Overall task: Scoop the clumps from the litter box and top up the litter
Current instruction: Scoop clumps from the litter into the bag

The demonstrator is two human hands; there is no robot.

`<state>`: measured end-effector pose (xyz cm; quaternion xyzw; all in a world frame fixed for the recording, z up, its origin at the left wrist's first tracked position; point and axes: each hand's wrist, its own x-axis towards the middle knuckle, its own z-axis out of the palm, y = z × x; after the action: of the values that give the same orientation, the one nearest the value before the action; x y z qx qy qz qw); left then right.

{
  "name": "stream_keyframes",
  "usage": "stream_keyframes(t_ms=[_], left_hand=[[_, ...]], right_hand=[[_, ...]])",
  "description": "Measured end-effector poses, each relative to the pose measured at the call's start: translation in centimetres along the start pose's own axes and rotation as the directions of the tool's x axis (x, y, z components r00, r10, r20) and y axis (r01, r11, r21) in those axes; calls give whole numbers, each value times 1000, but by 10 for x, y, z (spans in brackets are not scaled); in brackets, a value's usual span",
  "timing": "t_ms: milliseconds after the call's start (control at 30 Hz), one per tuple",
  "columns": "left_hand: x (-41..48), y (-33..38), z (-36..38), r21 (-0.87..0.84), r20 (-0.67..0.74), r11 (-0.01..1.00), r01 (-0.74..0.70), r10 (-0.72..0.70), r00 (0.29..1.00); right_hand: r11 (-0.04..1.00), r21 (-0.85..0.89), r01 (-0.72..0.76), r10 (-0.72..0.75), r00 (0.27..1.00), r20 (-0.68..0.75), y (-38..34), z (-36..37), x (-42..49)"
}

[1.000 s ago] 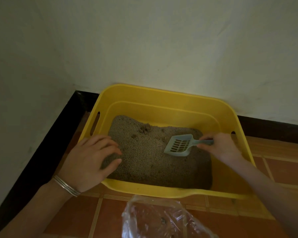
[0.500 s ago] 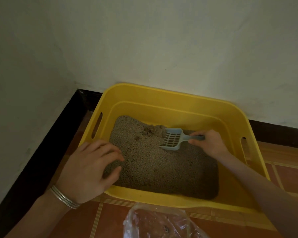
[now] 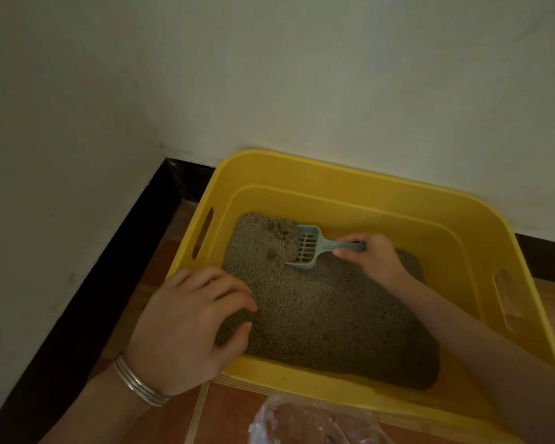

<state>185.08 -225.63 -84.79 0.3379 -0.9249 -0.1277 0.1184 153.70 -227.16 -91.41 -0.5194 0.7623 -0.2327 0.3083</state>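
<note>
A yellow plastic litter box (image 3: pixel 350 181) stands in the corner of the room, partly filled with grey-brown litter (image 3: pixel 318 315). My right hand (image 3: pixel 370 256) grips the handle of a pale blue slotted scoop (image 3: pixel 306 248), whose front edge is pushed into the litter at the back left. A brown clump (image 3: pixel 281 230) lies right at the scoop's mouth, with a smaller one (image 3: pixel 273 254) just in front. My left hand (image 3: pixel 193 325) holds the box's near-left rim, fingers curled over it and thumb inside above the litter.
White walls with a dark skirting board (image 3: pixel 109 270) close off the left and back. The floor is red-brown tile (image 3: pixel 231 415). A crumpled clear plastic bag (image 3: pixel 305 421) lies on the floor just in front of the box.
My right hand has moved the scoop from the middle of the litter toward the back left and dug it in beside the clump. My left hand stays on the rim.
</note>
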Motion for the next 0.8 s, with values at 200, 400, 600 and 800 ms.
stream_keyframes(t_ms=[200,400,600,800], left_hand=[[1,1,-1,-12,26,1000,20,-20,999],[-1,1,-1,-10,24,999,36,-35,999],[-1,0,0,4,21,999,50,-50,999],[0,1,1,15,13,999,45,-45,999]], right_hand=[[991,133,-13,13,1000,2,-14,24,13],[982,190,0,3,1000,-15,-9,31,5],[978,200,62,-48,996,-75,-8,15,-11],[957,282,69,-46,995,-86,-10,-1,-28]])
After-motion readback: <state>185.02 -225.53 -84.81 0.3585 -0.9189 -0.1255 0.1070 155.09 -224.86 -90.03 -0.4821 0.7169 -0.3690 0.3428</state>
